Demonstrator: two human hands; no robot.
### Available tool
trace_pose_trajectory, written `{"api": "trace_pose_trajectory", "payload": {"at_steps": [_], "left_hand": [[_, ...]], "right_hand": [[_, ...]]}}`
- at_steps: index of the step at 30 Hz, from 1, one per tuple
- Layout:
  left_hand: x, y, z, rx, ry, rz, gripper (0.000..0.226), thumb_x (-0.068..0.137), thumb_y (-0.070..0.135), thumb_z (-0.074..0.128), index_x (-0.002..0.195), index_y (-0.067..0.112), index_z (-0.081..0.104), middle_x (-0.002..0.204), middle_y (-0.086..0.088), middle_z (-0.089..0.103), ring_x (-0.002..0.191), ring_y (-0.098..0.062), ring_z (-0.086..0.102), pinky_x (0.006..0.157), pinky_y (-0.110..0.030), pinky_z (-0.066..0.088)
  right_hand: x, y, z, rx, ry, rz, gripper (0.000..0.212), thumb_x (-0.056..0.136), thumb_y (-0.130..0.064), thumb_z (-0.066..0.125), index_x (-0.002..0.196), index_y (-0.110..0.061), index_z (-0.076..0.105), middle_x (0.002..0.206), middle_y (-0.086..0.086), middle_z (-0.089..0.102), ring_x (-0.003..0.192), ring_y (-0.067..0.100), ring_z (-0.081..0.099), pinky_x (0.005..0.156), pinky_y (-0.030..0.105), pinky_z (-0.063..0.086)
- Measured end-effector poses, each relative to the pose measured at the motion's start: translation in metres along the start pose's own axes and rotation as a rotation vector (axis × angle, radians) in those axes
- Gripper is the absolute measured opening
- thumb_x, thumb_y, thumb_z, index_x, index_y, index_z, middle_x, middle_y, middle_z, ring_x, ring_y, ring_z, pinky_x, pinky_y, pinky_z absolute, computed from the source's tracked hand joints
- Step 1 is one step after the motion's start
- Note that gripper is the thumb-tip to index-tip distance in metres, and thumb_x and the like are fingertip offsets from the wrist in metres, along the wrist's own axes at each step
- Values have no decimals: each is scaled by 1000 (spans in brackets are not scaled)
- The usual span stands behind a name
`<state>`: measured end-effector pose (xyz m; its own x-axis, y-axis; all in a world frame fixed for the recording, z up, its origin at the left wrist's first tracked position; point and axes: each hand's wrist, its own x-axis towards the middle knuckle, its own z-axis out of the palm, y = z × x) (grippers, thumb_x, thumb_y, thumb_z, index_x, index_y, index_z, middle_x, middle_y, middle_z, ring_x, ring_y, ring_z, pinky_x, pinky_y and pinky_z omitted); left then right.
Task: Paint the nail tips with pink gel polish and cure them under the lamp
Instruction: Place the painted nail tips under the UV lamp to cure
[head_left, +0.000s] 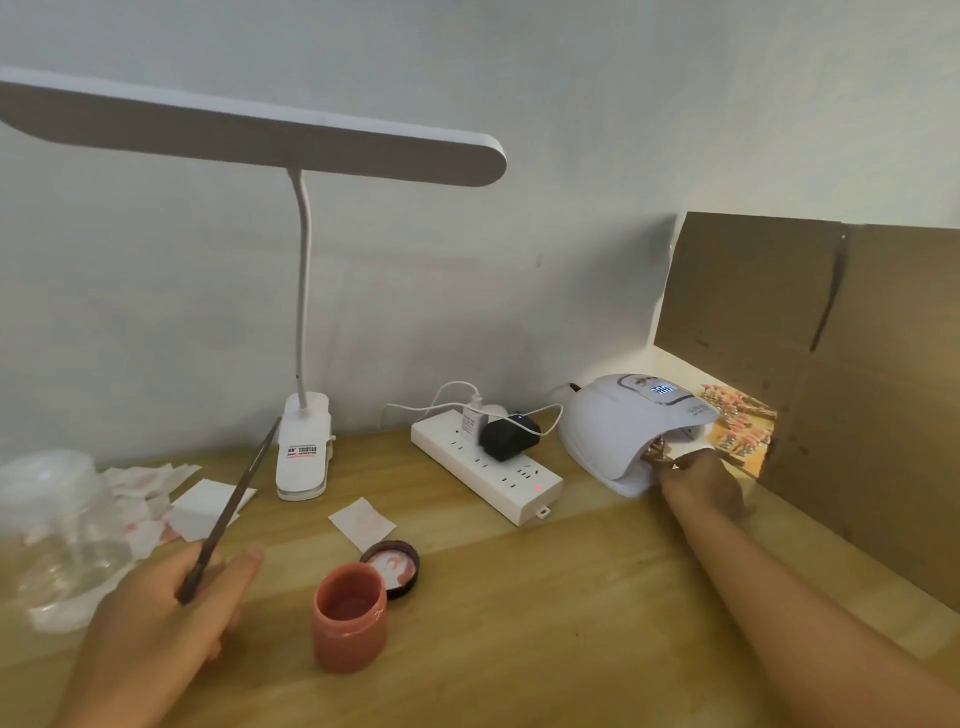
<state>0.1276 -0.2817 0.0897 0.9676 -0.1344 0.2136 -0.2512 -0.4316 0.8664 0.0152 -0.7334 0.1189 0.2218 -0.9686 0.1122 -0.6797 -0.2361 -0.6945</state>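
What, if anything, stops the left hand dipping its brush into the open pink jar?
Probably nothing, so yes: the left hand holds the brush beside the jar, its lid lies off behind it, and only table lies between.

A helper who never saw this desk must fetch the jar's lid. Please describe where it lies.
On the wooden desk, look in front of the white power strip for the open pink jar. The lid lies just behind it, inside facing up. It is the only round, dark-rimmed thing there; the paper nearby is square and white.
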Motion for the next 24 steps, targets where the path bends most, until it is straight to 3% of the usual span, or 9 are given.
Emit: {"api": "trace_pose_trajectory", "payload": {"at_steps": [5, 7, 9, 10, 13, 16, 19, 22, 24], "left_hand": [[-2, 5, 1, 30, -7, 26, 42, 87, 42, 66, 55, 18, 55, 47, -4, 59, 37, -17, 56, 57, -38, 50], [-4, 9, 1, 13, -15, 19, 42, 88, 38, 67, 56, 15, 55, 46, -6, 58, 38, -19, 56, 59, -41, 52], [-5, 15, 4, 22, -14, 20, 41, 88, 35, 68, 57, 11, 55, 45, -6, 57, 40, -22, 55, 59, -42, 52], [-6, 19, 7, 28, -13, 22, 42, 88, 34, 68, 58, 8, 55, 45, -6, 56, 42, -23, 55, 58, -41, 51], [-7, 27, 13, 70, -30, 53, 45, 86, 35, 70, 59, 1, 54, 49, -13, 56, 51, -30, 56, 61, -43, 49], [-7, 28, 15, 90, -31, 53, 50, 85, 36, 71, 62, -3, 50, 53, -17, 55, 56, -34, 56, 63, -40, 47], [-6, 29, 17, 92, -44, 44, 46, 85, 35, 71, 60, 1, 51, 53, -14, 54, 57, -32, 55, 62, -36, 44], [-5, 30, 20, 74, -33, 53, 44, 85, 33, 70, 58, 7, 49, 53, -15, 52, 57, -31, 54, 61, -35, 40], [-5, 28, 21, 51, -17, 60, 44, 86, 32, 69, 59, 5, 47, 56, -20, 54, 57, -33, 54, 60, -35, 39]], "right_hand": [[-4, 8, -1, 35, -20, -56, 31, 95, -23, 48, 118, -30, 66, 125, 7, 64, 119, 35, 51, 105, 45, 31], [-8, 10, -7, 180, 142, -109, 29, 94, -17, 46, 113, -26, 66, 123, 7, 63, 118, 34, 51, 104, 47, 29], [-5, 5, -19, 358, 351, -297, 20, 90, -9, 49, 103, -16, 63, 113, 8, 64, 106, 33, 56, 95, 45, 37], [0, -1, -26, 375, 369, -409, 18, 88, -8, 50, 100, -14, 62, 109, 9, 64, 100, 32, 57, 89, 43, 41], [27, -32, -36, 82, 120, -585, 30, 89, -13, 50, 115, -21, 64, 115, 11, 60, 108, 34, 54, 93, 45, 43], [46, -56, -35, -225, -101, -496, 43, 91, -32, 45, 132, -34, 54, 132, 10, 51, 127, 35, 40, 104, 45, 30], [57, -58, -29, -341, -131, -463, 61, 74, -47, 29, 128, -39, 55, 132, 9, 48, 126, 35, 41, 103, 45, 28], [65, -54, -21, -430, -53, -524, 44, 88, -43, 34, 125, -38, 57, 123, 10, 50, 124, 32, 44, 100, 43, 29], [68, -58, -22, -425, -92, -518, 35, 95, -36, 37, 125, -39, 56, 124, 9, 51, 125, 31, 44, 101, 42, 29]]}}
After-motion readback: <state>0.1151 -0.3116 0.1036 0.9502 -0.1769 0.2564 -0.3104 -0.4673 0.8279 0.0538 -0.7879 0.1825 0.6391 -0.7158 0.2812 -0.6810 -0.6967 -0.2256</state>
